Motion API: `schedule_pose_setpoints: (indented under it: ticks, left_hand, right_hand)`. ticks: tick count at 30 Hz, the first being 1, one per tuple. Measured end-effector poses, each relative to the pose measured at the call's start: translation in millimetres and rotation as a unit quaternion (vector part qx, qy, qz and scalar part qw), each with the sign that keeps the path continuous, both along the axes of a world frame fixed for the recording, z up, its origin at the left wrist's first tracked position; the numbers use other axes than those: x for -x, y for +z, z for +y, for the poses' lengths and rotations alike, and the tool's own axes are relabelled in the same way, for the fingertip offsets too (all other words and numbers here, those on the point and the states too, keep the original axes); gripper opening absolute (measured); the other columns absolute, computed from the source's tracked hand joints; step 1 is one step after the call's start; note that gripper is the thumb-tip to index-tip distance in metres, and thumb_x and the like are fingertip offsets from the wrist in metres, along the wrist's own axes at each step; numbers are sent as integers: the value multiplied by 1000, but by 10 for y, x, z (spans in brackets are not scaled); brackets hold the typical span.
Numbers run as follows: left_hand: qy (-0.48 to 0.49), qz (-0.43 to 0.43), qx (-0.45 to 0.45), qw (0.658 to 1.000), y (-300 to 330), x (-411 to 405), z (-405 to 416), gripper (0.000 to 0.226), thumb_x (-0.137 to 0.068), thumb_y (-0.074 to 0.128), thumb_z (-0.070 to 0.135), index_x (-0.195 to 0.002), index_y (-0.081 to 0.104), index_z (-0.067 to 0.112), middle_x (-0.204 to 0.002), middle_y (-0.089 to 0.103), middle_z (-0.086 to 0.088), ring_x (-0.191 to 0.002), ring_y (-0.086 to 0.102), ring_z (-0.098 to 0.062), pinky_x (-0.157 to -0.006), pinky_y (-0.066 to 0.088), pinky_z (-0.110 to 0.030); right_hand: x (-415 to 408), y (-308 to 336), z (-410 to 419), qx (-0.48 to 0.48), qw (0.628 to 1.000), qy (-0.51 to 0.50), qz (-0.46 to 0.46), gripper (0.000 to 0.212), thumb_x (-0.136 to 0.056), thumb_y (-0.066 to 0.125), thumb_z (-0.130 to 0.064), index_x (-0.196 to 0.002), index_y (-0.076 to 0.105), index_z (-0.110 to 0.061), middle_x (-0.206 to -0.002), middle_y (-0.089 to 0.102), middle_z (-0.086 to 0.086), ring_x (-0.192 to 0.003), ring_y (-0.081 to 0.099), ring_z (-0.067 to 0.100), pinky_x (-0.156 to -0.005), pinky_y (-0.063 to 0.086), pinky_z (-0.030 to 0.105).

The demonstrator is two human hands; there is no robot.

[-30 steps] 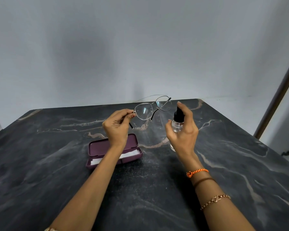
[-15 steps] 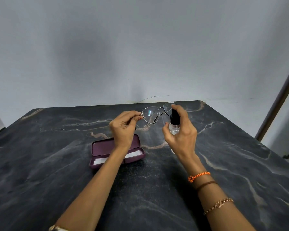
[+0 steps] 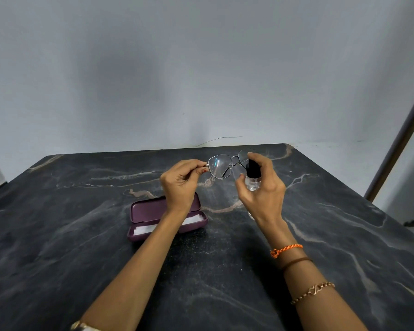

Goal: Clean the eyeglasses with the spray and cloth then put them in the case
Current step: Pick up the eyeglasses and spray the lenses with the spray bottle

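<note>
- Both hands have drawn closer together over the desk's (image 3: 58, 235) far edge.
- Left hand (image 3: 181, 185) pinches the eyeglasses (image 3: 225, 166) by one temple.
- Right hand (image 3: 261, 187) grips the spray bottle (image 3: 252, 177), forefinger atop its nozzle.

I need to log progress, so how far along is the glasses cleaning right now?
Early stage. Done: the case lies open on the table, with the white cloth inside it. In hand: the left hand holds the glasses by one end, and the right hand has the spray right beside the lenses, a finger on its black top. Left: wiping with the cloth, then casing the glasses.
</note>
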State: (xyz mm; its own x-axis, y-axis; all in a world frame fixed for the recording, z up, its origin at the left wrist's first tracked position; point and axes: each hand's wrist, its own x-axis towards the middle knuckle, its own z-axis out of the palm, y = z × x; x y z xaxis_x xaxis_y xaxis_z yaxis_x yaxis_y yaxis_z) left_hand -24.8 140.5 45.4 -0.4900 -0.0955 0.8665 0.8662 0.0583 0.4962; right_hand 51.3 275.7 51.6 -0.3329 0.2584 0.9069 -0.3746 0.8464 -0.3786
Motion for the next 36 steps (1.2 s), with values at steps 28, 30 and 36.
schedule_pose_setpoints:
  ticks: [28, 30, 36]
  left_hand:
    - [8, -15, -3, 1000, 50, -42, -19, 19, -67, 69, -16, -84, 67, -10, -79, 65, -10, -69, 63, -7, -66, 54, -14]
    - [9, -18, -4, 1000, 52, -43, -18, 20, -66, 70, -16, -85, 67, -9, -79, 65, -9, -68, 63, -6, -66, 54, -14]
    - [1, -24, -9, 1000, 48, -43, -33, 19, -67, 69, -15, -85, 67, -9, -78, 65, -10, -70, 64, -1, -66, 56, -20]
  right_hand:
    - [22, -88, 247, 134, 983, -121, -37, 48, -72, 62, -3, -117, 52, -12, -90, 69, 8, -70, 64, 25, -60, 38, 24]
    - [17, -89, 256, 129, 984, -114, -44, 45, -71, 62, -2, -115, 54, -11, -88, 69, 10, -70, 64, 26, -60, 38, 24]
    - [34, -107, 228, 139, 984, -110, -29, 56, -72, 63, -5, -120, 42, -24, -90, 68, 7, -67, 59, 19, -61, 37, 23]
